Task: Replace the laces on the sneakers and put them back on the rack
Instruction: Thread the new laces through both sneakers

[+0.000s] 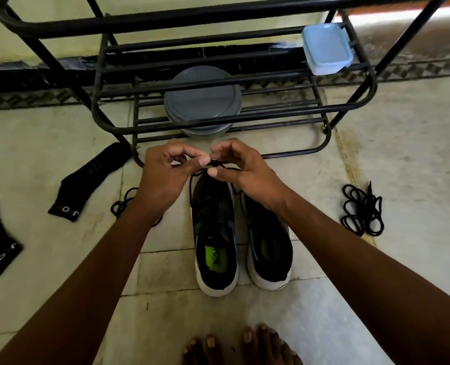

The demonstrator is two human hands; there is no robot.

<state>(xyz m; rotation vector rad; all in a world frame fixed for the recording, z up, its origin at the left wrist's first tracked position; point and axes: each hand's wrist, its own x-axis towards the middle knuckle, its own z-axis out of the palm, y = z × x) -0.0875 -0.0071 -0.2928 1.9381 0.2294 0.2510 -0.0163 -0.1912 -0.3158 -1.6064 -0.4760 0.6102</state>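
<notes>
left hand (166, 177), right hand (241, 171), both pinching black lace (214, 163)

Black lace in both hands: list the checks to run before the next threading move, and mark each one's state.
1. Grip: left hand and right hand both pinch the thin black lace above the toes: ok.
2. Black white-soled sneakers upright, side by side on the tiled floor: ok.
3. Lace ends even: cannot tell, the hands cover them.
4. Coiled black spare lace lies on the floor right of the sneakers: ok.
5. Black metal rack shelf free: grey round lidded container sits mid-shelf: not ok.
</notes>
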